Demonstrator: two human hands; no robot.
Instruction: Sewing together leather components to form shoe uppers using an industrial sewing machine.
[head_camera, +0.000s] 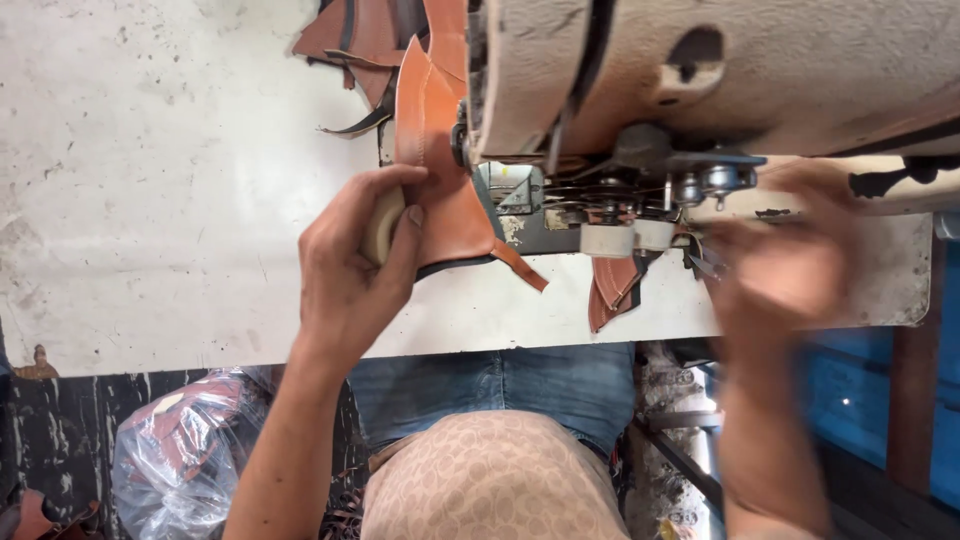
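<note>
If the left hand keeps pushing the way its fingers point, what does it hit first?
The left hand grips the tan leather piece, fingers pointing right toward the sewing machine. It would probably first meet the machine's needle area, though depth is unclear.

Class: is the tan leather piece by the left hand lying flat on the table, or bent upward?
Bent upward: the tan leather piece rises off the white table, pinched by the left hand.

A single view, from a camera worn on the person's head, looks steeply down and close in. It faces the near edge of the white surface (150, 200), with the sewing machine (720, 80) filling the upper right. The person's own lap and both forearms enter from the bottom edge.
</note>
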